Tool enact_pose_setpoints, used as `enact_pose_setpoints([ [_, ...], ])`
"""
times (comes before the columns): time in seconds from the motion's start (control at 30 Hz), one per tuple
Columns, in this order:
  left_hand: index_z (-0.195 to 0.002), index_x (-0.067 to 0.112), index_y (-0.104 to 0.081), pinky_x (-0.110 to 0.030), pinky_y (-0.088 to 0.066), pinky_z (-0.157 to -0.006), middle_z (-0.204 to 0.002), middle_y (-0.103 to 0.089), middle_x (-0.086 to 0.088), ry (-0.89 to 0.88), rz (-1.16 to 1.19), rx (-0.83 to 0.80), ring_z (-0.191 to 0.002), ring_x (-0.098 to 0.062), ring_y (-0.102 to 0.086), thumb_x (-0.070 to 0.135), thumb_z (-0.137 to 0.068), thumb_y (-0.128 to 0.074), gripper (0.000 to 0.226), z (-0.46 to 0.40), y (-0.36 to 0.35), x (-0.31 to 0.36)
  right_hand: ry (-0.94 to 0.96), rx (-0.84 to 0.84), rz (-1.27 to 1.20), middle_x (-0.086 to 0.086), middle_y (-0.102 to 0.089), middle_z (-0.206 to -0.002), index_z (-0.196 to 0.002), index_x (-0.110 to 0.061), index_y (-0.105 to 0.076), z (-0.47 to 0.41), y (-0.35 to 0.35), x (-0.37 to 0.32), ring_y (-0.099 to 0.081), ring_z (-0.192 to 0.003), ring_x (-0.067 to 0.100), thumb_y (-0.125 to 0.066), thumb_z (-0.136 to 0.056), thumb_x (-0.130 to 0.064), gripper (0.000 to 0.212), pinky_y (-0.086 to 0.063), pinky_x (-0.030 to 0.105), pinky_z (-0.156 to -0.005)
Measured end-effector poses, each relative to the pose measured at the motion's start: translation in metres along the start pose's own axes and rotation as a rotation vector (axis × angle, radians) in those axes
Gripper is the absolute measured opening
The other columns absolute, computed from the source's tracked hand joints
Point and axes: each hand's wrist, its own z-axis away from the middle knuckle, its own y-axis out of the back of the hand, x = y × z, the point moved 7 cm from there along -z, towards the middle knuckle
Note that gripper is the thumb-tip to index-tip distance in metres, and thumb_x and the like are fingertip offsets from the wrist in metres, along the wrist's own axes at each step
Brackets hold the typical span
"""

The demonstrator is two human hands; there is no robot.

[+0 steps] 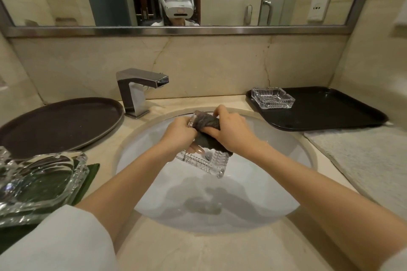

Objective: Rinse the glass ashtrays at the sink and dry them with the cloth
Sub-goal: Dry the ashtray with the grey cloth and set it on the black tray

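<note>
At the centre of the frame both hands meet over the round white sink basin [275, 160]. The left hand [178, 133] is curled around the left edge of a square ribbed clear glass ashtray [203, 160], held tilted above the basin; its fingertips [196, 149] show through the glass from beneath. The right hand [231, 132] is closed around a bunched dark grey cloth [206, 123], pressing it into the upper part of that ashtray, with a tail of cloth hanging down toward the lower right corner of the glass.

A second square clear glass ashtray [273, 98] sits on the left end of a black rectangular tray [330, 112] in the right middle of the frame, well apart from the hands. A chrome angular tap [138, 90] stands on the beige stone worktop [198, 253] just above and left of the basin. A dark brown oval tray [59, 125] lies at the left, and a large clear glass dish [39, 180] rests at the lower left over something green. A pale textured mat [363, 160] lies at the right edge.
</note>
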Motion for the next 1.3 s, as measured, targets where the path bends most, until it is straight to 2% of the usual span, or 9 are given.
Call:
enact_pose_setpoints([
  [0.1,-0.112,0.009,-0.053,-0.027,-0.05,-0.052,-0.084,-0.067,-0.008,0.002,0.1,0.163,-0.061,-0.025,-0.067,-0.001,-0.093,-0.039,0.026,-0.003,0.015,0.003,-0.252,-0.044,-0.355,0.008,-0.059,-0.104,-0.117,-0.006,-0.045,0.003,-0.009,0.018,-0.05,-0.086,0.019,-0.057,-0.088,-0.04,0.046,-0.039,0.029,-0.071],
  [0.23,-0.123,0.007,-0.047,-0.039,-0.055,-0.067,-0.084,-0.067,-0.006,-0.018,0.157,0.274,-0.063,-0.025,-0.067,0.002,-0.095,-0.04,0.029,0.0,0.02,0.004,-0.42,0.111,-0.6,0.015,-0.056,-0.111,-0.119,-0.004,-0.042,0.007,-0.014,0.016,-0.052,-0.087,0.024,-0.05,-0.089,-0.016,0.033,-0.044,0.032,-0.071],
  [0.4,-0.119,0.011,-0.046,-0.029,-0.05,-0.059,-0.078,-0.064,0.0,-0.02,0.207,0.389,-0.055,-0.018,-0.062,0.004,-0.097,-0.039,0.024,0.001,0.03,0.002,-0.711,0.045,-0.943,0.016,-0.06,-0.103,-0.103,-0.007,-0.05,0.035,-0.052,0.006,-0.062,-0.075,0.029,-0.046,-0.084,-0.006,0.019,-0.056,0.037,-0.057],
  [0.5,-0.124,0.008,-0.043,-0.03,-0.05,-0.059,-0.076,-0.064,-0.002,0.002,0.199,0.355,-0.058,-0.021,-0.063,0.007,-0.099,-0.036,0.026,-0.004,0.028,0.0,-0.693,0.036,-0.881,0.014,-0.061,-0.091,-0.102,-0.002,-0.058,0.03,-0.042,0.008,-0.055,-0.052,0.016,-0.044,-0.086,0.0,0.022,-0.042,0.02,-0.038],
  [0.67,-0.118,0.004,-0.043,-0.03,-0.049,-0.056,-0.072,-0.063,-0.006,0.022,0.189,0.291,-0.057,-0.021,-0.061,0.009,-0.1,-0.037,0.02,-0.008,0.025,-0.002,-0.532,0.008,-0.681,0.011,-0.061,-0.084,-0.095,-0.001,-0.061,0.015,-0.03,0.008,-0.052,-0.036,0.003,-0.046,-0.086,0.001,0.017,-0.039,0.017,-0.035],
  [0.97,-0.11,0.007,-0.041,-0.043,-0.054,-0.073,-0.084,-0.066,-0.018,0.073,0.098,0.114,-0.06,-0.027,-0.066,0.0,-0.096,-0.034,0.018,-0.008,0.014,-0.007,-0.503,0.044,-0.649,0.014,-0.064,-0.091,-0.092,-0.001,-0.062,0.001,-0.03,0.018,-0.058,-0.08,0.026,-0.052,-0.081,-0.005,0.015,-0.043,0.028,-0.062],
  [1.07,-0.115,0.005,-0.042,-0.031,-0.054,-0.058,-0.083,-0.067,-0.017,0.069,0.121,0.067,-0.05,-0.019,-0.066,0.003,-0.097,-0.036,0.019,-0.006,0.014,-0.008,-0.478,-0.021,-0.837,0.013,-0.061,-0.079,-0.075,-0.005,-0.056,0.001,-0.025,0.018,-0.058,-0.075,0.024,-0.054,-0.083,-0.001,0.009,-0.051,0.035,-0.068],
  [1.17,-0.109,0.002,-0.047,-0.023,-0.05,-0.049,-0.072,-0.067,-0.013,0.067,0.191,0.012,-0.046,-0.015,-0.065,0.003,-0.097,-0.039,0.014,-0.003,0.013,-0.005,-0.426,-0.135,-1.168,0.014,-0.064,-0.078,-0.084,-0.001,-0.059,0.006,-0.021,0.013,-0.062,-0.073,0.023,-0.057,-0.086,-0.003,0.003,-0.054,0.032,-0.069],
  [1.3,-0.105,0.002,-0.054,-0.023,-0.047,-0.043,-0.067,-0.065,-0.01,0.121,0.378,0.031,-0.046,-0.017,-0.064,0.007,-0.098,-0.042,0.015,-0.004,0.013,-0.01,-0.468,-0.172,-1.527,0.025,-0.063,-0.113,-0.118,0.006,-0.055,0.015,-0.027,0.001,-0.061,-0.102,0.039,-0.062,-0.08,-0.03,0.052,-0.046,0.049,-0.097],
])
